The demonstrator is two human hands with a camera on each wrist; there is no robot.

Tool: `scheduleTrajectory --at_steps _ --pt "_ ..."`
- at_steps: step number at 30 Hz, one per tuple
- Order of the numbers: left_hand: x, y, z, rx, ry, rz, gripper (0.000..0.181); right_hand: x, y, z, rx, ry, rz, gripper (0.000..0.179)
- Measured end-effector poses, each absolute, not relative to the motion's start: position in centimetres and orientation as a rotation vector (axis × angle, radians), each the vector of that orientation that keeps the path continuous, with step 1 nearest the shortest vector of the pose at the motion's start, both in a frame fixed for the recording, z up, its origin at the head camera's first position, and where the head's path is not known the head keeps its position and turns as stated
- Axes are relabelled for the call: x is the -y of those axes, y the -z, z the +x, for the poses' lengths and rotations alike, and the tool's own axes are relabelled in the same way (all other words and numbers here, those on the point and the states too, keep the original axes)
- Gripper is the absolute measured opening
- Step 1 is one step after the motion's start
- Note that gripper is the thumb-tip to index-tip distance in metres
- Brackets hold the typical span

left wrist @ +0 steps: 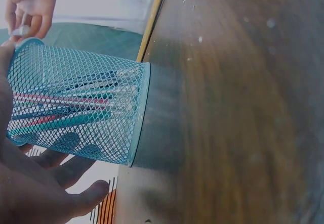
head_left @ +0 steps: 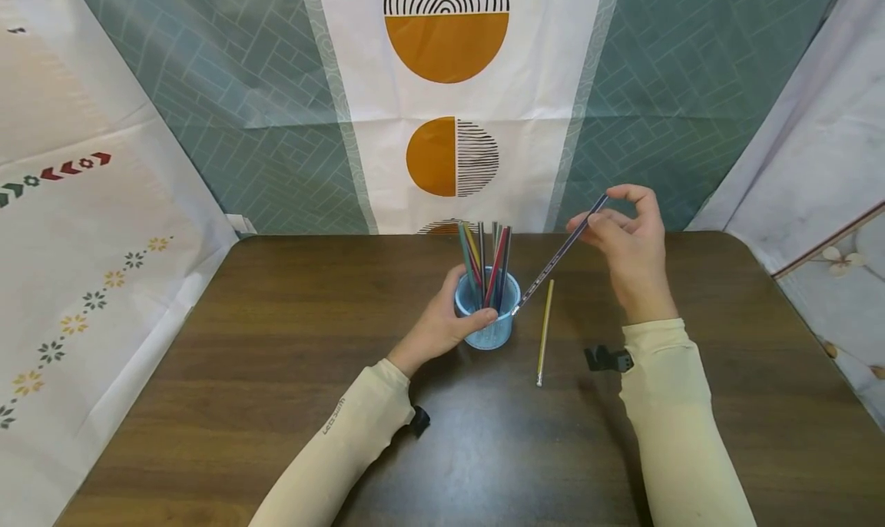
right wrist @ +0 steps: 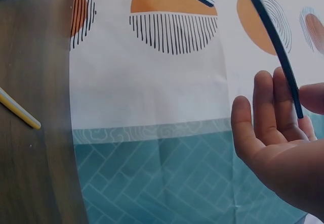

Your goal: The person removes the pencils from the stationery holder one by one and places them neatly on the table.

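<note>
Left fingers (head_left: 453, 278) clamp cup (head_left: 489, 335), pencils (head_left: 495, 268) inside; right fingers (head_left: 632, 194) pinch dark pencil (head_left: 560, 254), outside; yellow pencil (head_left: 545, 333) loose on worktop (head_left: 276, 319) between.

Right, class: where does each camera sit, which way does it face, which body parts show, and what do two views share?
Head: worn on the head, facing forward and down at the table and cup; left hand, right hand and sleeves show.
Left wrist: worn on that wrist, facing the cup's mesh side, picture turned sideways; left hand near, right hand beyond.
Right wrist: worn on that wrist, facing the patterned cloth past the dark pencil; right hand shows.
Shared: both wrist views show the yellow pencil.
</note>
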State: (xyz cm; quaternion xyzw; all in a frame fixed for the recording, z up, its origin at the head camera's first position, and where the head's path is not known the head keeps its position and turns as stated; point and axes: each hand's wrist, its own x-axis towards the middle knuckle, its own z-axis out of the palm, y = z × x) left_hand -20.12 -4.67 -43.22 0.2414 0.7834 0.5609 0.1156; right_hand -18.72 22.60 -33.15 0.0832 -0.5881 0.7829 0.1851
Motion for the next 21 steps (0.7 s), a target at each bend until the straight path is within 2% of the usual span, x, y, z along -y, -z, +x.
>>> scheduleTrajectory --at_steps 12,21 --pt "4.8 43.4 -19.9 -2.282 -1.638 0.685 0.088 -23.7 33.8 -18.5 1.738 -2.204 0.153 0.024" --pt "4.8 43.2 -20.0 -2.297 -1.637 0.708 0.088 -24.3 34.0 -18.9 2.175 -2.006 0.035 0.016"
